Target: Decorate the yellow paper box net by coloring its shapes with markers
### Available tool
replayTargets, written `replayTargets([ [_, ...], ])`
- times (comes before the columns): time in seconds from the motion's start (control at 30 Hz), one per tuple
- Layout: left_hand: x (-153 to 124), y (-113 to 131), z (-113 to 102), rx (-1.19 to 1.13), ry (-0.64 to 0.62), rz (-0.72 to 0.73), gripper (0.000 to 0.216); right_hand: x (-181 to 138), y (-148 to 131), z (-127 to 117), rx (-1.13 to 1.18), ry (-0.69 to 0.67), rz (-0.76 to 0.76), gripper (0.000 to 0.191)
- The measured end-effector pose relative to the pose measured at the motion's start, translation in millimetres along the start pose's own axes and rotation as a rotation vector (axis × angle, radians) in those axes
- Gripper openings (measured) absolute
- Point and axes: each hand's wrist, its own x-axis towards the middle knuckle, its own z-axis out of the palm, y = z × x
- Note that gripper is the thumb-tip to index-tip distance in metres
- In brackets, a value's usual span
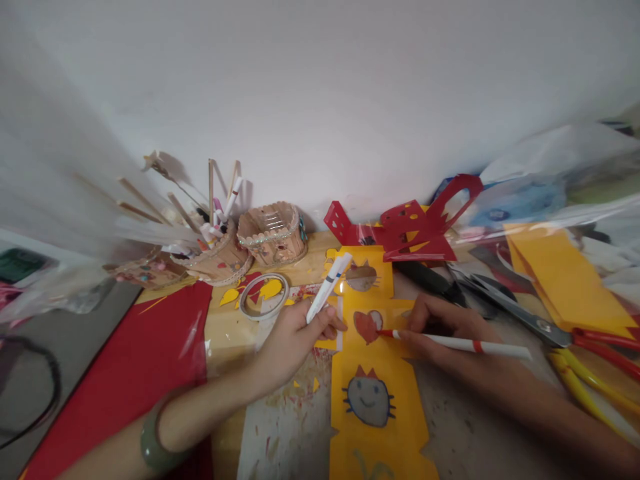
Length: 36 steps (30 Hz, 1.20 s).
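A yellow paper cutout (375, 433) runs down the middle of the table, with a heart (367, 327) mostly coloured red and a cat face (369, 400) drawn below it. My right hand (450, 333) grips a red marker (463, 343), its tip touching the heart's right edge. Held in my left hand (293, 340) are white markers (327, 287), at least two, pointing up and away. The fingers of that hand rest by the cutout's left flap. Another cat drawing (361, 277) at the top is partly covered by the marker ends.
Behind stand a decorated stick basket (273, 243) and a pen holder (220, 260). A tape roll (265, 297) lies left of the cutout. Red cut paper (415, 230) sits against the wall. Scissors (543, 327) and folded yellow paper (565, 280) are at right, red sheet (135, 367) at left.
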Motion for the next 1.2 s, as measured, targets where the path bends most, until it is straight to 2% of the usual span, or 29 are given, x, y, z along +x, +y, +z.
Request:
replayTargets([
  [0.27,0.0,-0.1,0.1,0.006,0.004,0.011,0.035,0.2,1.6,-0.5,-0.012,0.032,-0.007,0.027],
  [0.77,-0.4,-0.4,-0.4,-0.009,-0.013,-0.001,0.035,-1.1,2.7,-0.9,-0.026,0.001,0.01,0.028],
  [1.2,0.4,-1.2,-0.6,-0.007,-0.001,0.008,0.036,-0.1,0.7,-0.6,-0.043,0.07,0.022,0.027],
])
